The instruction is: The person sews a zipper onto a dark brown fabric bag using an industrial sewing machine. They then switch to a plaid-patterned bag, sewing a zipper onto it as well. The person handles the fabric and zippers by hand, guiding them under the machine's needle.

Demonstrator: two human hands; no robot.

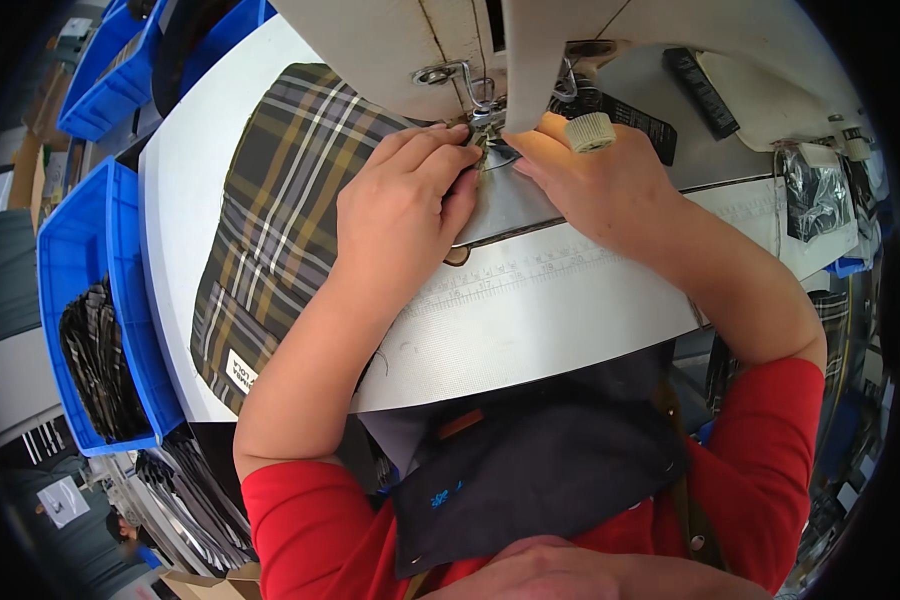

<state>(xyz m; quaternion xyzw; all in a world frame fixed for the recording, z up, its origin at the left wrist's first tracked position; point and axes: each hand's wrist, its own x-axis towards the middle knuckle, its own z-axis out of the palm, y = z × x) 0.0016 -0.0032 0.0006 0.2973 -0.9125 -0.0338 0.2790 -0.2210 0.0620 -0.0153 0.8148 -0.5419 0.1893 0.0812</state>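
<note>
A piece of dark plaid fabric (280, 190) with white, grey and mustard stripes spreads over the left of the sewing table, a white label (241, 370) near its lower edge. Its right edge runs to the needle area of the sewing machine (390, 40). My left hand (402, 195) rests on this edge, fingers bent and closed on the fabric just left of the presser foot (487, 118). On the other side, my right hand (615, 190) has its fingertips close together beside the foot. The machine head partly covers them, and what they hold is unclear.
A blue bin (120, 300) with folded plaid pieces (102, 360) stands left of the table. More blue bins (120, 75) are behind it. A ribbed knob (590, 132) juts over my right hand. A printed ruler (510, 280) crosses the white tabletop (470, 350).
</note>
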